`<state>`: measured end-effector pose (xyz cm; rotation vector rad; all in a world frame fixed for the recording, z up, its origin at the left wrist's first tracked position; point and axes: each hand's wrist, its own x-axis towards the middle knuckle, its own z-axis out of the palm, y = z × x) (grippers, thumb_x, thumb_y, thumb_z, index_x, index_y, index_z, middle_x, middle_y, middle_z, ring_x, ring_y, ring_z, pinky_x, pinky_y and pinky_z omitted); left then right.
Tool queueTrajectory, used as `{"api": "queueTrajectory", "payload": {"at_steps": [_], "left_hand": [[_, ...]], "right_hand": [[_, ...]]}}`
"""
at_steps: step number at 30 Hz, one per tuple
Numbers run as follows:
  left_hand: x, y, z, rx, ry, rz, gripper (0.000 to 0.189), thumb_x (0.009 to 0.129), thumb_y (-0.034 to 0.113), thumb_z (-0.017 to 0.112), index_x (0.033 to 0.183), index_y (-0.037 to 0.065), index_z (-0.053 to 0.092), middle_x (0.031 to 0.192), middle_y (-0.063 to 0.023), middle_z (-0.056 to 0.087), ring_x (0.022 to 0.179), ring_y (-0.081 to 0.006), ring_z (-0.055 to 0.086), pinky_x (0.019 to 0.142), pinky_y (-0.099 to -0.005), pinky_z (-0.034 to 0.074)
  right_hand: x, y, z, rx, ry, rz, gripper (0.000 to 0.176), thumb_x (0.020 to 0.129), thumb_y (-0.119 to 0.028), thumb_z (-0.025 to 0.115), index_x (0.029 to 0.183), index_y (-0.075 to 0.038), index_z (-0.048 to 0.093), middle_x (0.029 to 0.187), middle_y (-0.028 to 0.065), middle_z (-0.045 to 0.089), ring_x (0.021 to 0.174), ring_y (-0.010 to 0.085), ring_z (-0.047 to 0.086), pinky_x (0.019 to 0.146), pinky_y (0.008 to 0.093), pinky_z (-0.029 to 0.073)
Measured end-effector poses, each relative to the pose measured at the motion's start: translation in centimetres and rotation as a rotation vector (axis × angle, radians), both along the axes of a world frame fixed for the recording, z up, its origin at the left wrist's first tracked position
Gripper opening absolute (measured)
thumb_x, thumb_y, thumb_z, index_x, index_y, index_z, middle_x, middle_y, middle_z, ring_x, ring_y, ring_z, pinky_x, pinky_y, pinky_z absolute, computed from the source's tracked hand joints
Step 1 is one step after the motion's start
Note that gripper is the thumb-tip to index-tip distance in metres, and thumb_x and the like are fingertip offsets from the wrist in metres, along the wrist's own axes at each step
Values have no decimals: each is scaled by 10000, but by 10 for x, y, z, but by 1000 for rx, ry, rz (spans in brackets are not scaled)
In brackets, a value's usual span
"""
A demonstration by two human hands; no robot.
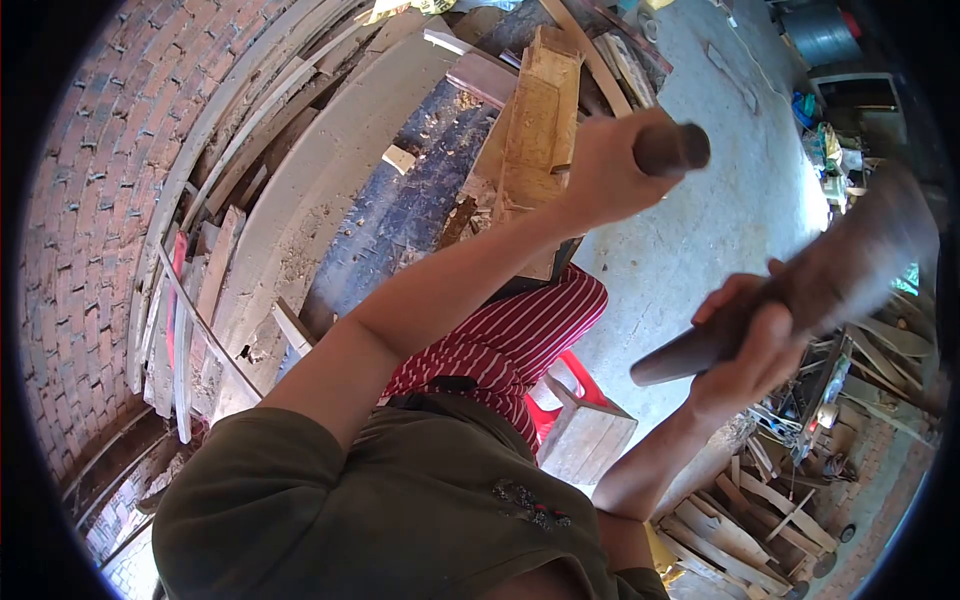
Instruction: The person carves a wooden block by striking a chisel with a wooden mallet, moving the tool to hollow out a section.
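My left hand (612, 172) is closed round the thick dark handle of a chisel (672, 150). Its rounded end sticks out above the fist, while most of the blade is hidden behind my hand. Beside and beneath that hand lies a long yellowish wooden piece (540, 110) with hollowed sections. In my right hand (755, 345) is a dark wooden mallet (840, 265), gripped by its tapering handle. The mallet is raised to the right, apart from the chisel, and its head is blurred by motion.
A dark, chip-strewn bench (370, 220) carries the work, with a loose wood scrap (399, 159) on it. Planks (250, 190) lean along the brick wall (110, 200). A red stool (574, 375) and a wooden block (588, 440) are near my legs. Offcuts (740, 530) lie piled at lower right.
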<state>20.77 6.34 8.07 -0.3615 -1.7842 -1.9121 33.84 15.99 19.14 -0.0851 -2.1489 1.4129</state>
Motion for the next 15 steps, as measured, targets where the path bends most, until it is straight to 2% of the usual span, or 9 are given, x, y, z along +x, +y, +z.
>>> {"api": "queueTrajectory", "payload": {"at_steps": [2,3,4,6,7,8,10,12,15], "left_hand": [[7,2,-1,-121,3,-110,292,688,152,820,930,69,680,738,-121,679,679,-263,694,636,-330,521],[9,3,-3,-66,-5,-90,264,670,136,810,888,81,670,709,-122,655,664,-282,681,614,-332,509],[8,5,-5,-61,-5,-86,264,670,136,810,888,81,670,709,-122,655,664,-282,681,614,-332,509],[9,3,-9,-85,-1,-84,237,664,127,800,842,80,651,680,-115,635,629,-280,663,582,-333,492],[12,2,-13,-87,-19,-77,237,664,127,800,842,80,651,680,-115,635,629,-280,663,582,-333,492],[12,3,-14,-63,-6,-94,234,663,128,801,831,79,644,671,-113,627,613,-275,653,572,-331,485],[12,4,-14,-34,20,-122,232,662,129,801,819,79,637,662,-110,620,597,-271,644,562,-330,478],[15,5,-15,-42,23,-126,231,663,129,801,811,77,632,656,-109,612,578,-259,631,552,-325,471],[15,3,-17,-96,54,-164,228,670,130,802,819,77,638,654,-108,613,580,-248,636,548,-320,467]], "right_hand": [[-8,0,5,111,-376,78,489,930,-308,599,1178,98,486,674,81,540,596,105,498,588,249,410],[-12,-5,9,112,-456,85,441,914,-230,611,1198,87,496,684,68,544,618,101,486,589,250,400],[-11,-4,5,118,-457,88,441,914,-230,611,1198,87,496,684,68,544,618,101,486,589,250,400],[-6,-4,-6,166,-124,56,302,972,-190,564,1161,39,510,706,69,576,572,116,509,525,247,395],[-4,-7,-6,47,-63,27,308,973,-195,562,1163,43,509,705,68,572,570,114,503,524,247,391],[2,-11,-1,-6,-92,75,336,976,-223,569,1166,48,505,694,60,565,561,117,506,514,244,390],[-6,-16,-19,239,-203,-66,360,976,-253,578,1163,46,505,674,46,556,544,109,501,497,241,384],[1,-8,-15,98,-344,68,429,922,-261,676,1171,39,498,674,43,556,556,89,493,524,240,389],[9,-3,-18,42,-367,10,417,934,-280,662,1153,31,494,661,45,546,535,91,481,516,239,380]]}}
